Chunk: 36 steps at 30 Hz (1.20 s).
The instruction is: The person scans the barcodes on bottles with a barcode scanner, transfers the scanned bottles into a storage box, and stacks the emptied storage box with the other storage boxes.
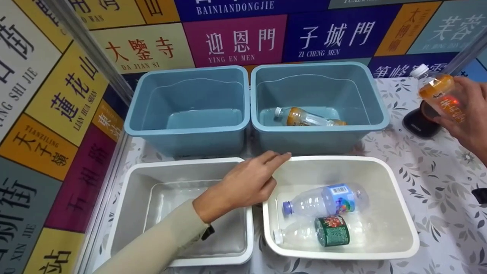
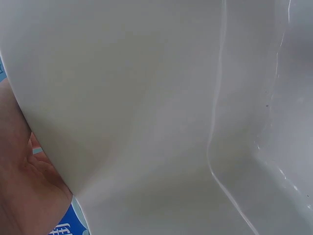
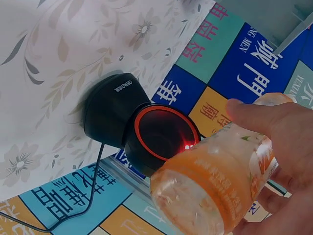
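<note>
At the far right of the head view, my right hand grips a clear plastic bottle with an orange label and white cap, tilted. Right behind the bottle stands a black scanner. In the right wrist view, the scanner's round window glows red close beside the bottle's base. My left hand holds nothing; its fingers are loosely bent, with the fingertips at the back rim of the right white bin. In the left wrist view the bin wall partly hides that hand.
Inside the right white bin lie a blue-capped bottle and a green-labelled bottle. An orange-labelled bottle lies in the right blue bin. The left blue bin and left white bin stand alongside. Printed panels border the table.
</note>
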Available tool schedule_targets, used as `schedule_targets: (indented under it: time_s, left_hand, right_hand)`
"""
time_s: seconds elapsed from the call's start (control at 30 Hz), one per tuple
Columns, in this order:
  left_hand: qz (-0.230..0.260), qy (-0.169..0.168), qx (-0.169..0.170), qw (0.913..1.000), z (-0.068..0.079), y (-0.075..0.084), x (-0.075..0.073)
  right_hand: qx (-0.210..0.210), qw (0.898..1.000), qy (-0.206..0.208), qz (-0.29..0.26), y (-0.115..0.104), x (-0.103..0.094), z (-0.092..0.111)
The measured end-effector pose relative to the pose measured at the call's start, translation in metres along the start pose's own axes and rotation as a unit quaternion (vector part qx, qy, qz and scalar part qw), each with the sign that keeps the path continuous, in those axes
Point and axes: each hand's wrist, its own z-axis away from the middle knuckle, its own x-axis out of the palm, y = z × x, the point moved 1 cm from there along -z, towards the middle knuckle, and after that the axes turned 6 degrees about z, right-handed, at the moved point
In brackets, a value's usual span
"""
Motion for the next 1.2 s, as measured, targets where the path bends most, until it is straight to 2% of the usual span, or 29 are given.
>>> schedule_targets:
  time_s: [0.23, 0.47, 0.8, 1.03, 1.2]
  left_hand:
    - [0.0, 0.0, 0.002, 1.0, 0.0, 0.0, 0.0]
    - [-0.005, -0.002, -0.003, 1.0, -0.001, 0.001, -0.001]
    - [-0.004, 0.002, -0.001, 1.0, 0.0, 0.0, 0.0]
    - [-0.006, -0.001, -0.004, 1.0, 0.0, 0.0, 0.0]
    - [-0.009, -0.005, -0.007, 0.9999, 0.0, 0.0, 0.0]
  right_hand:
    - [-0.002, 1.0, -0.01, -0.012, 0.002, 0.004, -0.002]
    - [-0.014, 1.0, 0.006, 0.007, 0.003, 0.007, -0.004]
    - [-0.001, 0.999, -0.002, 0.039, 0.002, 0.012, -0.008]
    - [0.023, 0.999, -0.024, 0.027, 0.0, 0.015, -0.009]
    - [0.023, 0.999, -0.025, 0.024, -0.001, 0.016, -0.007]
